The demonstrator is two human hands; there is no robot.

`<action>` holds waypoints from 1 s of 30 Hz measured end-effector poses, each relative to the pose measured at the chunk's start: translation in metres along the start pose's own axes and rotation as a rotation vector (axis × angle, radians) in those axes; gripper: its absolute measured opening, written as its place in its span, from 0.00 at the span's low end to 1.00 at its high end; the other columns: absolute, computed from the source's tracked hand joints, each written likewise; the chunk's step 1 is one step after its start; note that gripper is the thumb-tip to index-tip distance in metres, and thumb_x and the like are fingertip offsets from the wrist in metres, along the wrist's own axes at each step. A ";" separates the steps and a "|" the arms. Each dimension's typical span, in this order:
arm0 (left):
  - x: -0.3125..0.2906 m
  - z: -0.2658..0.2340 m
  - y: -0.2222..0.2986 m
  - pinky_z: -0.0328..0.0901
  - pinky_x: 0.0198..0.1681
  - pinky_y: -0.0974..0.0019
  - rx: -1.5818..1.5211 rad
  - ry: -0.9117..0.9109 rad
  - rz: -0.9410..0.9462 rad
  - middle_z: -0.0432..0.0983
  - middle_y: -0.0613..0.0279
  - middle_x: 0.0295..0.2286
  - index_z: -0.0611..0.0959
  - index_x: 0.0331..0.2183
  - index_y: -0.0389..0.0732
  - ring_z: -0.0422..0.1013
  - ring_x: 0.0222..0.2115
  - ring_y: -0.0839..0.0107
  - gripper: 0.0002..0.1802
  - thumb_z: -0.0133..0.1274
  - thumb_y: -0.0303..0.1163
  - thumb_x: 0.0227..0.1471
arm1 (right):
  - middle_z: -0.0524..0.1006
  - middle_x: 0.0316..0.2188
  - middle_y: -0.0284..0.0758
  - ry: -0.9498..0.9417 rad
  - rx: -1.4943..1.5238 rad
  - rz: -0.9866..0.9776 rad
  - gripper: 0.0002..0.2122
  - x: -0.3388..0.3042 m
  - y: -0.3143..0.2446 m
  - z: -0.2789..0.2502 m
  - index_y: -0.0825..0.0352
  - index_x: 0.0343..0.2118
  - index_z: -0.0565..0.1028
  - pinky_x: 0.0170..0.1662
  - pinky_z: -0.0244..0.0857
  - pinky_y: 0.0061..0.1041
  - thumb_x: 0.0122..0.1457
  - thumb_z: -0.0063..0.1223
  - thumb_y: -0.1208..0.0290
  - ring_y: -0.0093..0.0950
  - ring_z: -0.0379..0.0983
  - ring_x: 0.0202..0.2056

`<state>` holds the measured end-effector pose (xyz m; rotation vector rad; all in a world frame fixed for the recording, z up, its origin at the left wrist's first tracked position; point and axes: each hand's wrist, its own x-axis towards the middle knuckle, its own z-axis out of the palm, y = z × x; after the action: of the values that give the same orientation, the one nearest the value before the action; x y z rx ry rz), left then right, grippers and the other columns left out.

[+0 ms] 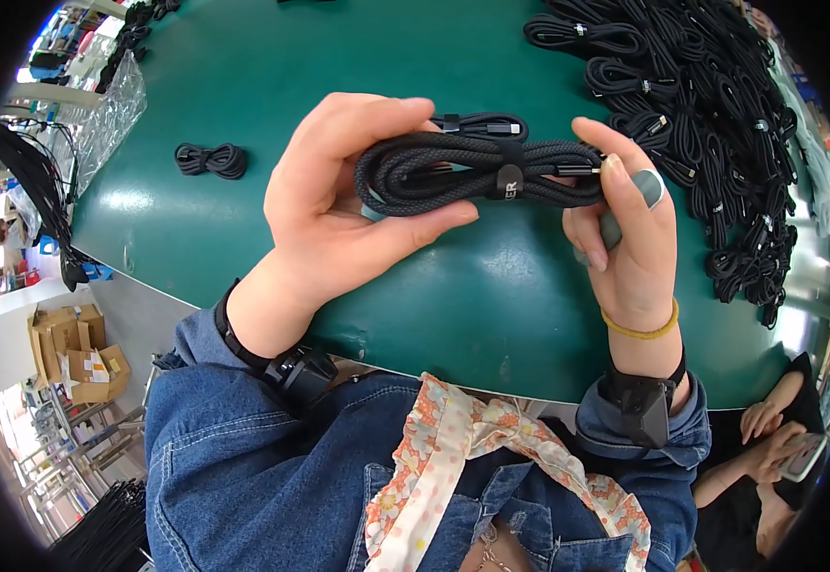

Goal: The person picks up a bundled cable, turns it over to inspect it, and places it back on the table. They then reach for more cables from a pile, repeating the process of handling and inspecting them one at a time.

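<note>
My left hand [315, 191] is wrapped round one end of a coiled black braided cable [415, 181], thumb below and fingers above. A dark strap [510, 181] binds the coil at its middle. At the other end, my right hand [639, 238] pinches the coil near a plug with a metal tip, thumb and index finger at its edge. Grey-green covers sit on some of the right fingers. Just beyond the held coil, partly hidden by it, is another coiled cable [481, 124] with its plug showing.
A small cable bundle [211, 161] lies on the green table [243, 76] at left. Many bundled black cables [710, 124] are heaped at right. Clear plastic [114, 114] and loose cables [33, 181] hang at the left edge. Another person's hands [772, 434] hold a phone at lower right.
</note>
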<state>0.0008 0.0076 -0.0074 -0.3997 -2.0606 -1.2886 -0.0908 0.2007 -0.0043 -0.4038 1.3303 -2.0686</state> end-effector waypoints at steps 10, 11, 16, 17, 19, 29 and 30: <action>0.000 0.002 0.000 0.64 0.24 0.78 -0.054 0.100 -0.167 0.67 0.56 0.25 0.68 0.35 0.33 0.66 0.24 0.75 0.18 0.55 0.28 0.41 | 0.69 0.16 0.29 0.113 -0.228 -0.256 0.11 0.000 0.010 0.013 0.71 0.37 0.70 0.15 0.47 0.09 0.52 0.46 0.71 0.11 0.58 0.14; 0.000 -0.002 0.000 0.61 0.21 0.78 -0.222 0.055 -0.369 0.66 0.59 0.22 0.69 0.33 0.34 0.64 0.20 0.77 0.14 0.52 0.31 0.44 | 0.69 0.16 0.29 0.114 -0.228 -0.256 0.11 -0.001 0.008 0.012 0.71 0.37 0.70 0.15 0.47 0.09 0.52 0.46 0.71 0.11 0.58 0.14; 0.005 0.002 0.007 0.49 0.10 0.78 -0.560 -0.021 -0.900 0.59 0.66 0.09 0.68 0.25 0.37 0.54 0.08 0.79 0.21 0.31 0.46 0.52 | 0.68 0.15 0.30 0.061 -0.347 0.019 0.12 -0.001 0.000 0.002 0.71 0.36 0.68 0.15 0.47 0.12 0.55 0.41 0.66 0.14 0.54 0.12; 0.007 0.005 0.008 0.46 0.08 0.78 -0.560 -0.014 -0.962 0.56 0.66 0.06 0.67 0.24 0.37 0.51 0.05 0.78 0.27 0.24 0.50 0.54 | 0.68 0.15 0.30 0.078 -0.304 0.025 0.12 0.001 0.003 0.000 0.70 0.34 0.68 0.15 0.47 0.12 0.54 0.41 0.66 0.14 0.54 0.12; 0.006 0.001 0.007 0.47 0.08 0.77 -0.635 -0.022 -0.974 0.57 0.66 0.07 0.68 0.24 0.37 0.52 0.06 0.78 0.26 0.26 0.50 0.54 | 0.68 0.14 0.30 0.095 -0.262 0.030 0.11 0.001 0.003 0.000 0.70 0.33 0.68 0.15 0.47 0.12 0.54 0.41 0.66 0.14 0.54 0.12; 0.005 -0.002 0.005 0.51 0.09 0.75 -0.847 -0.053 -1.036 0.59 0.64 0.08 0.69 0.25 0.36 0.54 0.06 0.76 0.25 0.30 0.48 0.54 | 0.68 0.15 0.30 0.091 -0.235 0.071 0.11 0.002 0.003 -0.001 0.68 0.30 0.69 0.16 0.47 0.12 0.54 0.41 0.65 0.15 0.55 0.12; 0.005 -0.002 0.005 0.51 0.09 0.75 -0.846 -0.053 -1.035 0.59 0.64 0.08 0.69 0.25 0.36 0.54 0.06 0.76 0.25 0.30 0.48 0.54 | 0.68 0.15 0.30 0.086 -0.235 0.068 0.11 0.002 0.003 -0.001 0.68 0.30 0.69 0.16 0.48 0.12 0.54 0.41 0.65 0.15 0.55 0.12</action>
<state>0.0008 0.0075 -0.0001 0.3777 -1.6503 -2.7763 -0.0922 0.1994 -0.0073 -0.3676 1.6230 -1.8987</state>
